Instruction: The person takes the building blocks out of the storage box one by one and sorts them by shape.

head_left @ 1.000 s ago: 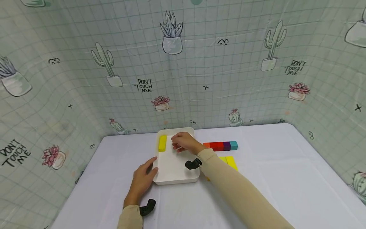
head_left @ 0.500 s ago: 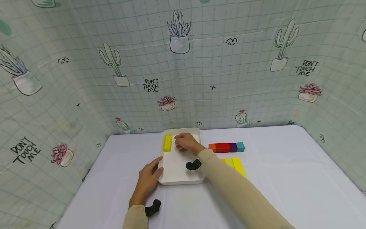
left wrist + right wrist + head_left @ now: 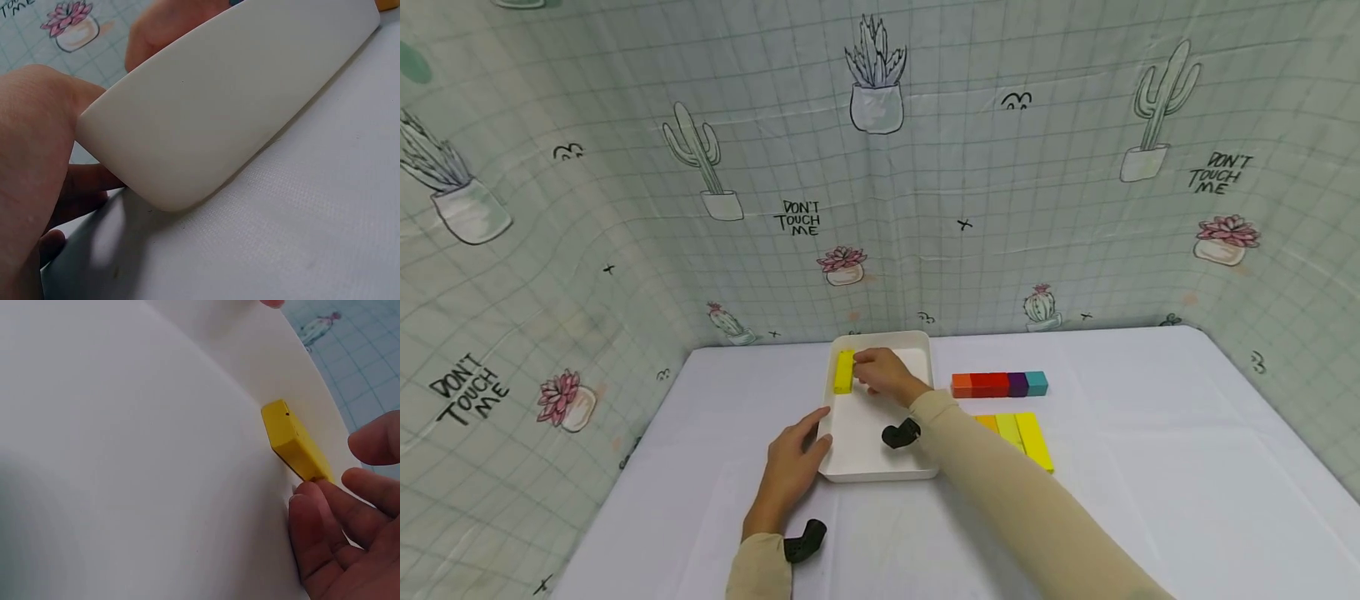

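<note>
A white tray point(image 3: 863, 437) lies on the table. At its far left inside wall sits a yellow block point(image 3: 844, 372), seen as a long bar in the right wrist view. My right hand point(image 3: 883, 373) reaches over the tray, and its fingertips touch the block's side. In the right wrist view the right thumb stands apart from the yellow block point(image 3: 294, 437). My left hand point(image 3: 790, 462) holds the tray's near left side. The left wrist view shows that thumb over the rim and the other fingers outside the wall, their tips partly hidden.
To the right of the tray runs a row of orange point(image 3: 962, 386), red point(image 3: 990, 384), purple point(image 3: 1017, 383) and teal point(image 3: 1037, 383) blocks. Nearer lie yellow blocks point(image 3: 1033, 442) and an orange one, partly covered by the right sleeve point(image 3: 992, 467). A patterned cloth point(image 3: 895, 183) hangs behind.
My right hand has moved left until its fingertips meet the yellow block. The left hand stays at the tray's side. The head view has shifted slightly.
</note>
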Demonstrator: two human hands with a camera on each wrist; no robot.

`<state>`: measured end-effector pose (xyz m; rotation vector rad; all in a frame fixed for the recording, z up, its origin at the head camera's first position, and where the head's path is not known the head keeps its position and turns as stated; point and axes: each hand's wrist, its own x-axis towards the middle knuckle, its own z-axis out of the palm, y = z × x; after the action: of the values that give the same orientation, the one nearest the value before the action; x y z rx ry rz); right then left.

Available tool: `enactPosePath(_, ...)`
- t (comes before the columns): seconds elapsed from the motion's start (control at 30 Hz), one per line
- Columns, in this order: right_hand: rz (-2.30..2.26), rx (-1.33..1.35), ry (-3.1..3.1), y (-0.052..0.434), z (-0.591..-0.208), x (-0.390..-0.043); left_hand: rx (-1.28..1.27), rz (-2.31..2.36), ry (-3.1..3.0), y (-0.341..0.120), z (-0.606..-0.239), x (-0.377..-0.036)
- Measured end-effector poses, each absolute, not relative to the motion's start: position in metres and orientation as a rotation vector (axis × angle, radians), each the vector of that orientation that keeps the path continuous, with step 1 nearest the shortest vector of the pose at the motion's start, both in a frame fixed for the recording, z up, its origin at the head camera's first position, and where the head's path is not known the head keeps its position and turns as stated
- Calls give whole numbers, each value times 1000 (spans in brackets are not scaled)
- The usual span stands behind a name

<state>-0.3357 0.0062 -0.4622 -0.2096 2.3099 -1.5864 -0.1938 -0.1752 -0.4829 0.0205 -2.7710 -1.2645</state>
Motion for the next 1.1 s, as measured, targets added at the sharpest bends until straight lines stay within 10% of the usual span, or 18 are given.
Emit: enactPosePath(1.1, -1629, -219, 2384, -13, -463, -325, 7, -1227, -2797, -173, -480, -191)
